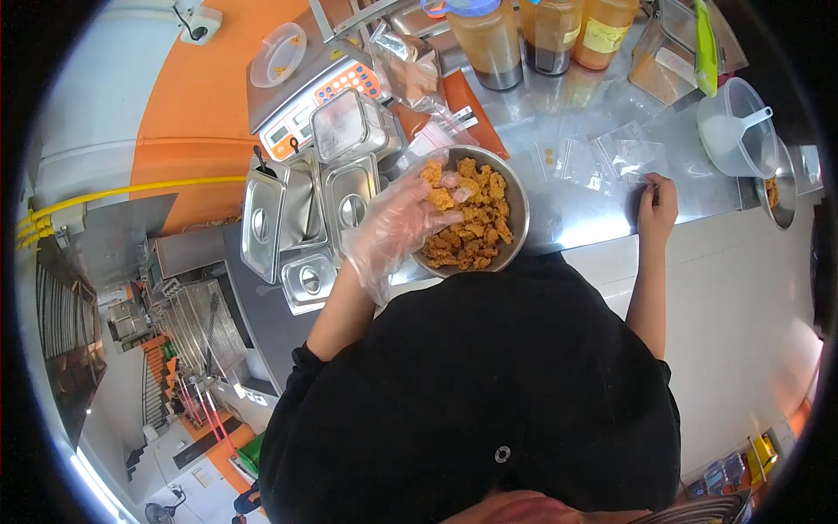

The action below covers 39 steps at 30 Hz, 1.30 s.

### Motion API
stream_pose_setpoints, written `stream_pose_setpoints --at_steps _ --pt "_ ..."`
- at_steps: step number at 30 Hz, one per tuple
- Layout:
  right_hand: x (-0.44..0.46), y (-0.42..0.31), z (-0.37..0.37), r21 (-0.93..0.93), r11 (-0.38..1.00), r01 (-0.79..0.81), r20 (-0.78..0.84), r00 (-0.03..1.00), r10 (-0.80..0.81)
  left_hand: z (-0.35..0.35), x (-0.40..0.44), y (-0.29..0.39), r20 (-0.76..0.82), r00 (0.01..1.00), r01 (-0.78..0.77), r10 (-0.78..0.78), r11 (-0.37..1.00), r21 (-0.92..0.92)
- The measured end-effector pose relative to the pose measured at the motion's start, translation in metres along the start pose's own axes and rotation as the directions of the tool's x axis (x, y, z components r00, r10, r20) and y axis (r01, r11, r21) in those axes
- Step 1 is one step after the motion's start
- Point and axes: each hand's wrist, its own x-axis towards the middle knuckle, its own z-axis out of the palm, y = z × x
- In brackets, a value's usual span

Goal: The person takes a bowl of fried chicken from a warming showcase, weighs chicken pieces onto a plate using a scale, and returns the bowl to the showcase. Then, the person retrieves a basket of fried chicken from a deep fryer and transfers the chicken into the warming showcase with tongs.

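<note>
Left hand (406,218) in clear plastic glove, fingers bent over golden-brown fried pieces (476,223) inside round metal bowl (521,210); whether grip pinches any piece, cannot tell. Bowl sits near front edge of steel worktop (572,214), close against person's black top (489,367). Right hand (659,205) bare, at worktop edge, fingers loosely bent, grip slack, near small clear bags (602,162). Lidded metal containers (351,205) left of bowl; sauce jars (548,35) beyond.

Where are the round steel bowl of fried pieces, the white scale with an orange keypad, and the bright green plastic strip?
Round steel bowl (519,206): head view, bare inner right wall.
White scale (349,80): head view, orange keypad.
Bright green plastic strip (705,51): head view, middle.
</note>
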Motion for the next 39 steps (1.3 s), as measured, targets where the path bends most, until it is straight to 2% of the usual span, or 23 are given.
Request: stream_pose_setpoints --at_steps 2,4,7,11,14,16,20,22,26,28,29,31,32,34,35,37,39 --pt "0.0 0.0 0.001 0.002 1.0 -0.013 0.004 1.0 0.013 -0.003 0.001 -0.002 0.046 0.999 -0.011 0.008 0.998 0.065" --pt "0.0 0.001 0.001 0.02 0.999 -0.04 -0.001 0.999 0.04 -0.003 0.001 -0.004 -0.059 0.998 0.019 -0.015 0.997 0.073" --pt "0.0 -0.001 0.0 0.006 1.0 -0.02 0.002 1.0 0.02 -0.018 0.005 -0.011 -0.094 0.994 0.067 -0.063 0.997 0.042" --pt "0.0 0.003 0.001 0.0 1.0 0.03 -0.014 0.999 -0.03 -0.016 0.003 -0.01 -0.073 0.993 0.097 -0.097 0.995 0.0" --pt "0.0 0.003 0.001 -0.016 0.999 0.052 -0.012 0.999 -0.052 -0.014 0.003 -0.011 -0.088 0.994 0.073 -0.069 0.996 0.042" --pt "0.0 -0.001 0.0 0.0 1.0 -0.029 0.002 1.0 0.029 -0.012 0.004 -0.012 -0.165 0.985 0.098 -0.052 0.954 0.282" --pt "-0.001 0.001 0.002 0.026 1.0 -0.008 -0.008 1.0 0.008 -0.011 0.002 -0.017 -0.277 0.96 0.148 -0.032 0.899 0.412" --pt "-0.001 0.001 0.001 0.007 1.0 0.004 -0.012 1.0 -0.004 -0.028 0.007 -0.017 -0.234 0.959 0.255 -0.16 0.85 0.461" --pt "0.0 0.0 0.001 -0.03 0.999 0.019 -0.002 1.0 -0.02 -0.016 0.001 -0.016 -0.258 0.95 0.256 -0.176 0.912 0.32" --pt "0.0 0.0 0.001 -0.011 1.0 0.011 -0.003 1.0 -0.011 -0.017 0.0 -0.015 -0.208 0.968 0.225 -0.14 0.853 0.471" --pt "0.0 0.0 0.001 -0.011 1.0 0.01 -0.003 1.0 -0.01 -0.017 0.0 -0.014 -0.207 0.968 0.225 -0.141 0.853 0.472" --pt "0.0 0.001 0.001 -0.028 0.999 0.017 -0.002 1.0 -0.017 -0.019 0.0 -0.012 -0.224 0.968 0.232 -0.11 0.729 0.644" --pt "0.0 0.002 0.001 -0.028 0.999 0.017 -0.002 1.0 -0.017 -0.019 0.0 -0.011 -0.225 0.968 0.233 -0.11 0.729 0.644" --pt "0.0 0.002 0.001 -0.018 1.0 0.013 -0.003 1.0 -0.013 -0.019 -0.001 -0.009 -0.158 0.982 0.104 0.1 0.412 0.905" --pt "0.0 0.002 0.001 -0.018 1.0 0.013 -0.002 1.0 -0.013 -0.021 -0.001 -0.008 -0.159 0.982 0.104 0.1 0.412 0.905" --pt "0.0 0.002 0.001 -0.014 1.0 0.001 -0.001 1.0 -0.001 -0.027 0.001 -0.006 -0.145 0.978 0.093 0.148 0.311 0.946" --pt "0.0 0.003 0.001 -0.018 1.0 0.016 -0.004 1.0 -0.016 -0.038 0.001 -0.008 -0.118 0.978 0.062 0.174 0.3 0.952"
